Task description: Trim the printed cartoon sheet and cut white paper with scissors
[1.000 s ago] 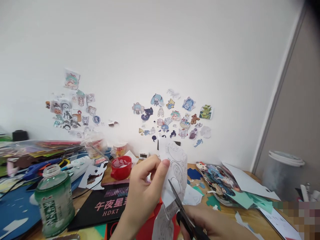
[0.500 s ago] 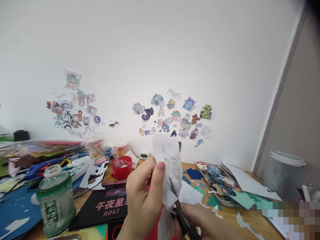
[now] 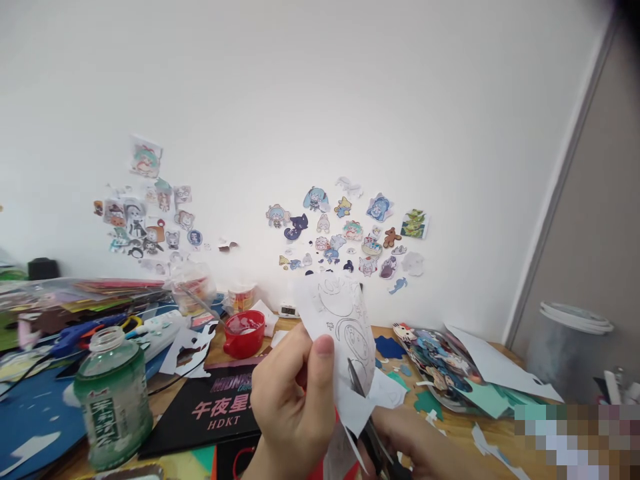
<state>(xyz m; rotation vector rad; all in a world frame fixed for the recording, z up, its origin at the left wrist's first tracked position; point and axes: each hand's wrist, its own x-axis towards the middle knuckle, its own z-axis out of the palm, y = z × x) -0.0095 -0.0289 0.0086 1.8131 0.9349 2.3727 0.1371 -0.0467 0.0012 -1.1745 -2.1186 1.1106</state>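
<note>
1. Fingers of the left hand (image 3: 300, 393), thumb against the curled ones, pinch one sketched sheet (image 3: 350, 327), raised above the surface (image 3: 457, 433).
2. Right hand (image 3: 415, 433) holds one pair of scissors (image 3: 371, 443) at the sheet's lower part; its fingers' exact grip is hidden.
3. Left of the hands: one green jar (image 3: 113, 410), one red bowl (image 3: 245, 337), one small white timer (image 3: 289, 311).

Pink "午夜星" and "HDKT" on black folder (image 3: 220, 407), partly covered "MIDN…" above, small characters on jar (image 3: 113, 400)
</note>
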